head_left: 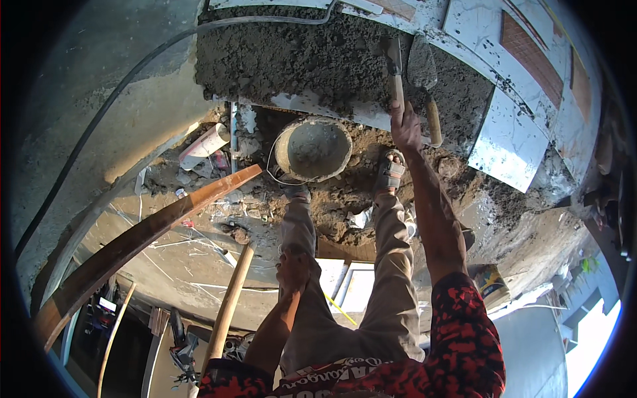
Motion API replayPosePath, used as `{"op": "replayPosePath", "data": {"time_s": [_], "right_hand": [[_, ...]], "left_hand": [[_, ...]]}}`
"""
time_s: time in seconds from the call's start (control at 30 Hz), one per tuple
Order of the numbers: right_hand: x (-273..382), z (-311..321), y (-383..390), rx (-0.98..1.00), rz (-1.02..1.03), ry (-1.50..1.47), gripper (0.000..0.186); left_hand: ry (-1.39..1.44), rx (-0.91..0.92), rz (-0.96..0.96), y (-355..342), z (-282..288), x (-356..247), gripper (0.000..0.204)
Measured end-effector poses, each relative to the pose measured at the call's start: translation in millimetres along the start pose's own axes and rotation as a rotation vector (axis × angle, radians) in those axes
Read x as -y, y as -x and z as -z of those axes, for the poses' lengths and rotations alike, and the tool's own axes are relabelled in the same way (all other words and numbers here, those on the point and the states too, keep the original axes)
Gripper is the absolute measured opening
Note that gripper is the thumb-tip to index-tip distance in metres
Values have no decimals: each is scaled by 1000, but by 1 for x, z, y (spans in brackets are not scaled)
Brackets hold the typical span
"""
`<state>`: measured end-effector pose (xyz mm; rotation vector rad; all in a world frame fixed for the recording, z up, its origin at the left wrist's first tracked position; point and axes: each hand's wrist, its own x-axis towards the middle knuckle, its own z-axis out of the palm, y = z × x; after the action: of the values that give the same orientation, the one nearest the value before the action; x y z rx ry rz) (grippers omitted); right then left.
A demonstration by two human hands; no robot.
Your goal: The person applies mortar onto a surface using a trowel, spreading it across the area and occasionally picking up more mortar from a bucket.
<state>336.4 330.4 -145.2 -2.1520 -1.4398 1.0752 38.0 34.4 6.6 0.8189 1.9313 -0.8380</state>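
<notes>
My right hand [406, 127] reaches forward, closed around the pale wooden handle of a tool [396, 89]. The tool's dark, narrow metal head touches or hangs just over the bed of wet grey mortar [285, 56]. Just right of it, a trowel [422, 65] lies on the mortar, its wooden handle toward me. My left hand [295, 270] rests at my left knee with curled fingers; whether anything is in them is hidden. Between my feet and the mortar bed, a round bucket [314, 148] caked with cement holds grey material.
White marbled tiles [507, 142] border the mortar on the right. A long brown wooden beam [159, 229] slants in from the left, and a round pole [229, 302] stands beside my left arm. A black hose [126, 83] curves along the left wall. Rubble and a broken pipe [204, 147] lie left of the bucket.
</notes>
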Motion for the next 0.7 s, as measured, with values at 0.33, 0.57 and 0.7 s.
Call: {"op": "replayPosePath", "data": {"time_s": [0.33, 0.57, 0.7], "right_hand": [[-21, -13, 21, -128, 139, 30, 63], [-30, -1, 55, -81, -69, -127, 64], [-64, 15, 34, 33, -168, 102, 57]], "left_hand": [[5, 9, -18, -2, 0, -7, 66], [-27, 16, -4, 1, 7, -4, 63], [-19, 18, -44, -1, 2, -15, 64]]}}
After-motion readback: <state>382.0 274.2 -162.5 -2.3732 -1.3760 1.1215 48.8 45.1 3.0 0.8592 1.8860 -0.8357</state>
